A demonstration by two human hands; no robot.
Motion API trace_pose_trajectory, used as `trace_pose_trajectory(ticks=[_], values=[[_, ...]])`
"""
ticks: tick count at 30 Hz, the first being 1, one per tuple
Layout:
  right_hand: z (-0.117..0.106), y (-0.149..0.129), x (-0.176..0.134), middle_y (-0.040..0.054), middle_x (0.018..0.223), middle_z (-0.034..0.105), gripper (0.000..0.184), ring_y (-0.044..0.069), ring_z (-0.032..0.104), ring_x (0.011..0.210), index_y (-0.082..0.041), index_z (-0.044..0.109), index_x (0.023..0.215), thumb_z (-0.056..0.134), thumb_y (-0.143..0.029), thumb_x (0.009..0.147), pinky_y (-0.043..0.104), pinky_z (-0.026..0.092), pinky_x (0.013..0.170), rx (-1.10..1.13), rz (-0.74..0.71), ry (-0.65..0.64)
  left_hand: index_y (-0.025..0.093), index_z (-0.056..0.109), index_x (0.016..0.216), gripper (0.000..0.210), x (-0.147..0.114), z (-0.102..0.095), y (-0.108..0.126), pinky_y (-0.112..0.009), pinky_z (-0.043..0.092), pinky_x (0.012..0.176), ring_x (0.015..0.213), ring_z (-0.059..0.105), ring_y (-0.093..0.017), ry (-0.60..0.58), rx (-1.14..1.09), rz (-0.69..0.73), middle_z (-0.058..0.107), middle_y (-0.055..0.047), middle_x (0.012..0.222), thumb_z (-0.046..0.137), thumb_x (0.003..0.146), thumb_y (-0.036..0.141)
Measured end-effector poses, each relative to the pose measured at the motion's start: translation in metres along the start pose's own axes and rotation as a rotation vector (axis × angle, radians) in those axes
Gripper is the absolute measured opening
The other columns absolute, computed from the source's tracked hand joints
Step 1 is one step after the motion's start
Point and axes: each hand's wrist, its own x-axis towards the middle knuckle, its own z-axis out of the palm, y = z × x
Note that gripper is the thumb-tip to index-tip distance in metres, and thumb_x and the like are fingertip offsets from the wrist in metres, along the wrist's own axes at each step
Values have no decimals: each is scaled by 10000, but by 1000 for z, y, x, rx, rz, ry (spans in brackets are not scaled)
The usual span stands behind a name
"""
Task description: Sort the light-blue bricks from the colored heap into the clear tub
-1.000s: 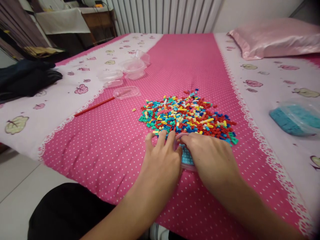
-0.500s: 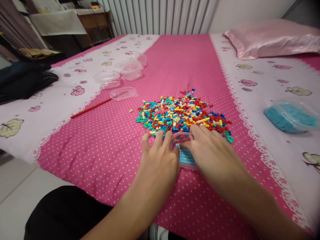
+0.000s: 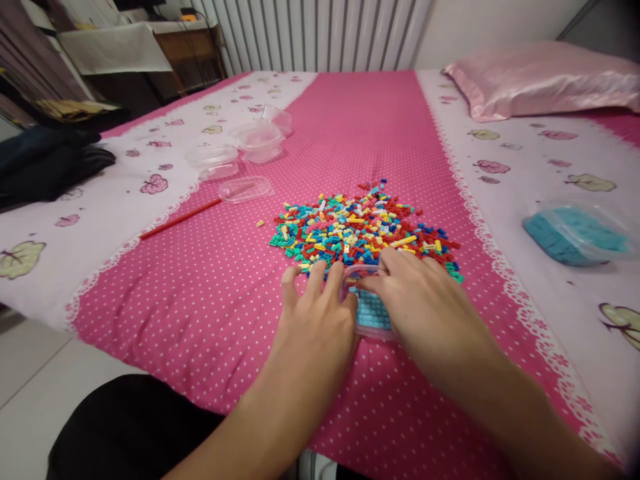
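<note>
A small clear plastic container (image 3: 376, 333) sits at the near edge of the brick pile, with rows of light-blue building bricks (image 3: 373, 312) packed inside. My left hand (image 3: 320, 317) holds the container's left side, thumb at the rim and the other fingers spread beyond it. Over its right side, my right hand (image 3: 423, 297) reaches in with thumb and forefinger close together by the far end of the rows. Whatever is between those fingertips is hidden. Just beyond both hands lies a loose pile of multicoloured bricks (image 3: 350, 223).
A clear box of blue bricks (image 3: 575, 233) stands at the right. Several clear containers (image 3: 257, 137) and a clear lid (image 3: 246, 189) lie at back left, beside a red stick (image 3: 180, 219). A pink pillow (image 3: 545, 80) rests on the bed at far right.
My right thumb has shifted slightly up, toward the far end of the container. My left hand stays on the container's left side; the view has tilted a little.
</note>
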Motion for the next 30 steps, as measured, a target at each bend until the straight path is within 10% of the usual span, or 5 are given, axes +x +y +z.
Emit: trace_pose_trajectory(ticks=[30], values=[[0,12,-3,121,1145,659,290,296,607,1104,-206,765,1080,492,-149,998,403,432,855,65,-4,11,236,718,1149,268,-1,-1,1,-591,336,1069,1332,477,-357,-37,62,40,545,-122,1472,709,884,276]])
